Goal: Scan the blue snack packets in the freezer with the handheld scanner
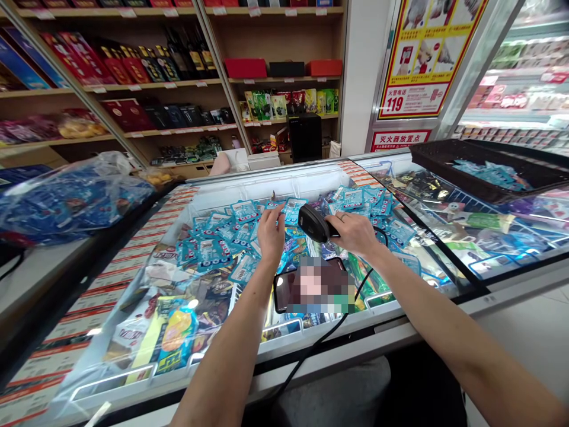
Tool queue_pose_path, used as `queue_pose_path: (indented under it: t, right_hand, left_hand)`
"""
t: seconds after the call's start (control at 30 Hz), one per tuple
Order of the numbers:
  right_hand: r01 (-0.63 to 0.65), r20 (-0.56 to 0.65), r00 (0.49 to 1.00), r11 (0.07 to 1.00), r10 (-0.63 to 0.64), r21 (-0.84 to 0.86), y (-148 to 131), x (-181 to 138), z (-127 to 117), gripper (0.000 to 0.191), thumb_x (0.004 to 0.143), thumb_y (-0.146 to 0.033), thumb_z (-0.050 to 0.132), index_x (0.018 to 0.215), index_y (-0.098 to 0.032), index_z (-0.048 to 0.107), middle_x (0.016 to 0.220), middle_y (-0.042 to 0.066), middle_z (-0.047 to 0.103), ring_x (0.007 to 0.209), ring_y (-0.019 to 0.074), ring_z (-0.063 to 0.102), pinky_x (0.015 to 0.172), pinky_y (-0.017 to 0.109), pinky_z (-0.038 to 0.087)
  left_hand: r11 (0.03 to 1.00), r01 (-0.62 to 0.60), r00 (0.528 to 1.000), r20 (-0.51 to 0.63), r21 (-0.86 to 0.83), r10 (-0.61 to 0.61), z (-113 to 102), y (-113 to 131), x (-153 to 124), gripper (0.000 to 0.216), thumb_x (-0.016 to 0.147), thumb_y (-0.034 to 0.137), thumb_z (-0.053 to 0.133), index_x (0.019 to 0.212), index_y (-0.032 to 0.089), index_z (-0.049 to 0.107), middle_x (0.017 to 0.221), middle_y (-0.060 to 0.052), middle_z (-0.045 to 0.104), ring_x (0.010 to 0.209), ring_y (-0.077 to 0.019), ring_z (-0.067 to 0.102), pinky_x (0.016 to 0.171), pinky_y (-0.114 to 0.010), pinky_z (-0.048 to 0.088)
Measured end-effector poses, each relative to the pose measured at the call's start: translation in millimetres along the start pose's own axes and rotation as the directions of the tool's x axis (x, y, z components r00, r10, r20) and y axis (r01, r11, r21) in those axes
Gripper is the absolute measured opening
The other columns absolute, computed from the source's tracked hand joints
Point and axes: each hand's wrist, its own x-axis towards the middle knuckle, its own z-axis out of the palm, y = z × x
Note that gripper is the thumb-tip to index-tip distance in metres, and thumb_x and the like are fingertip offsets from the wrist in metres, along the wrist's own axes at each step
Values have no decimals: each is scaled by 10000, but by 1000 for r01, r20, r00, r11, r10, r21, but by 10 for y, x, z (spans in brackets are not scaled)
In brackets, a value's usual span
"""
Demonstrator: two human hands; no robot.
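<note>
My right hand [355, 231] is wrapped round the handle of a black barcode scanner [315, 223], whose head points left toward a small blue packet [294, 210]. That packet has a white label facing up. Its left edge is between the closed fingertips of my left hand [271, 231]. Many similar blue packets [213, 252] lie scattered over the glass top of the chest freezer [133, 320], to the left of my left hand and beyond the scanner. Between my forearms a phone [284, 290] lies on the glass, its screen partly blurred out.
The scanner's black cable [311, 350] runs across the freezer's front edge. A black tray [471, 172] with more blue packets sits at the right. On the left is a clear plastic bag [84, 196] of blue packages. Stocked shelves [155, 86] stand behind.
</note>
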Motion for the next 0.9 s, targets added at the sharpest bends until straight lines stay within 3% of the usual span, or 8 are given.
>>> queue_pose_path:
  t: [0.9]
  right_hand:
    - [12,-10,1000,1000,-12,20,-28,-2,-61,322,852,-374,529,1098,-172,577,914,73,639,835,192,554,698,289,307]
  left_hand:
    - [1000,7,1000,1,-6,-7,16,-48,2,320,903,319,427,1167,227,581,981,-71,596,898,-180,576,817,-308,453]
